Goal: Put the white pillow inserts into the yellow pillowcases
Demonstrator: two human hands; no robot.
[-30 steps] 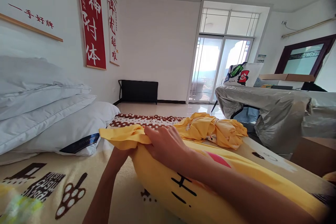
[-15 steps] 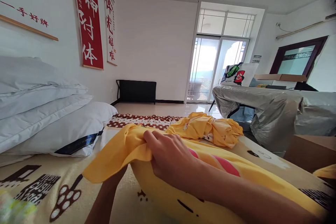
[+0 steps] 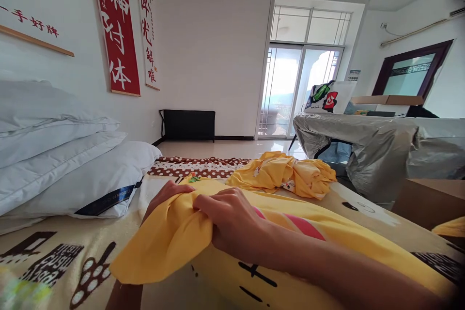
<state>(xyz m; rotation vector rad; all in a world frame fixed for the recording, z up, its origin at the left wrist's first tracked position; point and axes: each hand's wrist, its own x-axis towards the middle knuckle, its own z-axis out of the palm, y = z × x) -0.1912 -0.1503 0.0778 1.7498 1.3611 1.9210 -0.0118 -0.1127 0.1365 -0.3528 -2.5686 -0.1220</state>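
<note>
Yellow cartoon-print pillowcase (image 3: 210, 271), in the head view: lying across a beige printed blanket (image 3: 87, 232) in the foreground, rounded out, reaching from the centre toward the lower right corner, with pink stripes on top and black line marks on the near side. Loose end bunched up at the hands and flaring into a flap toward the lower left. Right hand (image 3: 232, 218): closed on the gathered cloth, thumb and fingers pinching a fold, forearm slanting across above the pillowcase. Left hand (image 3: 167, 195): touching the cloth at the flap's upper edge, near the right hand, mostly covered; impossible to tell whether gripping or only resting. Just beyond, a crumpled heap of yellow fabric (image 3: 279, 172) and a brown polka-dot band (image 3: 203, 169). To the left, a stack of white pillows (image 3: 61, 164), one with a navy label (image 3: 105, 202). To the right, a cardboard box (image 3: 425, 208) and, farther off, a table draped in silvery sheeting (image 3: 385, 140), bearing a white printed bag (image 3: 332, 97). At the back, a sliding glass door (image 3: 281, 92), bright with daylight. On the left wall, a red hanging scroll (image 3: 121, 34) with white characters.
</note>
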